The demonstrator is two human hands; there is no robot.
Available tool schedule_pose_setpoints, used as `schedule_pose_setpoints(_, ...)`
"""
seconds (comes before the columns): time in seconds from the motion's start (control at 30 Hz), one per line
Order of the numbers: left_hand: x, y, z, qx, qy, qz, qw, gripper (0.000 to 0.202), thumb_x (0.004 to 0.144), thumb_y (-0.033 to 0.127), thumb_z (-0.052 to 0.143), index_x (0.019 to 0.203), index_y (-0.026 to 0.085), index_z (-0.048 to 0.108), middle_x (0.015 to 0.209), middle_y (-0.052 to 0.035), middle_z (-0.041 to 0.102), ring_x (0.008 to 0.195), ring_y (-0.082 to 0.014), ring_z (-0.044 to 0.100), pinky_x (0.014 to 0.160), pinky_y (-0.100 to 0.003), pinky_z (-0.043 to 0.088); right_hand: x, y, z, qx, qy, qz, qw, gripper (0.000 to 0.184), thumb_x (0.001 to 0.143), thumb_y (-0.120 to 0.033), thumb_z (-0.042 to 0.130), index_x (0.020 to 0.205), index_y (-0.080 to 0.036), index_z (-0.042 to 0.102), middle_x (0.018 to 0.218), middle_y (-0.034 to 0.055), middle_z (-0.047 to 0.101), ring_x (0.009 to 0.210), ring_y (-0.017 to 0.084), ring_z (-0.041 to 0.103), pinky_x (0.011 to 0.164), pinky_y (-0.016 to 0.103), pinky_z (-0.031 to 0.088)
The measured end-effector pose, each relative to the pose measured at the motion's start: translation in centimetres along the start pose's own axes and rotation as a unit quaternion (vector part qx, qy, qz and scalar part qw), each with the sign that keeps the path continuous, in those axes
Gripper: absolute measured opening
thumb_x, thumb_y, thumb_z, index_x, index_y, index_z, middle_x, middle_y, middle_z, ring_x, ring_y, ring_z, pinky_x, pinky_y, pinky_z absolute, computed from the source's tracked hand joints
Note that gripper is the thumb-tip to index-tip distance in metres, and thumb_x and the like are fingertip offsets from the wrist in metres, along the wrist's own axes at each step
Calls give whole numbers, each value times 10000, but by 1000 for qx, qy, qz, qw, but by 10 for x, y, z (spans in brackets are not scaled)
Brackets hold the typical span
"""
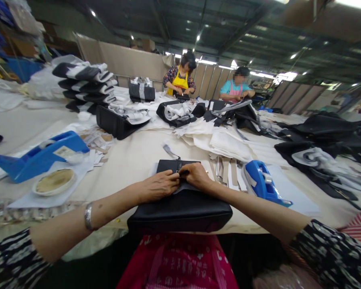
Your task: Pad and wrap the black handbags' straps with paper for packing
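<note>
Black bag (pixel 180 212) occupies the open tabletop's edge (pixel 243 225), right fingers (pixel 189 167) pinching material (pixel 185 174), left fingers' (pixel 172 180) grip unclear.

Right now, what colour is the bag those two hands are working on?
The bag is black; it shows best in the head view.

Beige upright partition panels (pixel 123 59) stand behind the broad cream-coloured surface (pixel 135 154); small white lights (pixel 198 37) dot the dark, beamed ceiling (pixel 180 20).
</note>
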State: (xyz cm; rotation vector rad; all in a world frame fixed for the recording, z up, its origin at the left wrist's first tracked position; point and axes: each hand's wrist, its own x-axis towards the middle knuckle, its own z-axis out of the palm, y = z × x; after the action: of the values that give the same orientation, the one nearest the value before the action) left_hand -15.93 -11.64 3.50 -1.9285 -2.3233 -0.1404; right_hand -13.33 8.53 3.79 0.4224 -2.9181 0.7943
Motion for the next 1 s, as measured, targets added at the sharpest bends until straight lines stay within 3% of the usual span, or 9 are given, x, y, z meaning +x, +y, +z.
schedule_pose_setpoints(0.13,-2,0,-4,42,-18,53,998,232,919,154,501,1118,214,603,1054,-74,612,1033,-251,472,861,-368,328,-3,-5,-1,-44,-22,4,999,355,688,-32,545,886,-204,783,873,37,752,785,184,665,692,220,448)
schedule_pose_setpoints(0.37,-5,-2,-1,53,-13,22,998,394,896,139,493,1274,236,550,1106,-104,562,950,-266,433,780,-400,309,-11,-7,-1,-91,-46,-39,994,352,711,-39,527,905,-199,773,911,46,725,803,185,633,676,232,411)
schedule_pose_setpoints(0.5,-5,-2,2,15,8,17,1000,400,914,139,475,1294,236,555,1101,-119,561,997,-273,449,847,-411,357,-15,-5,2,-119,-54,-72,989,359,722,-32,514,923,-196,763,895,45,700,801,186,622,655,246,388)
schedule_pose_setpoints(0.73,-10,-6,14,-51,-19,33,998,402,896,48,437,1259,147,580,1300,-142,565,1201,-271,485,1011,-382,412,-19,-5,8,-203,-102,-145,963,301,771,-36,522,961,-159,720,975,84,675,896,215,593,655,272,385)
schedule_pose_setpoints(0.9,-8,-7,21,-110,6,31,993,345,855,34,479,1141,152,632,1220,-134,638,1225,-267,517,1048,-381,418,-16,-7,9,-233,-148,-160,948,259,786,-46,534,963,-138,698,975,103,663,892,220,577,626,272,381)
schedule_pose_setpoints(1.0,-6,-6,21,-123,-8,21,992,310,840,35,489,1084,148,642,1198,-137,651,1235,-274,516,1067,-386,401,-14,-5,8,-213,-154,-167,950,259,773,-20,522,924,-130,700,958,104,659,886,217,577,661,273,402)
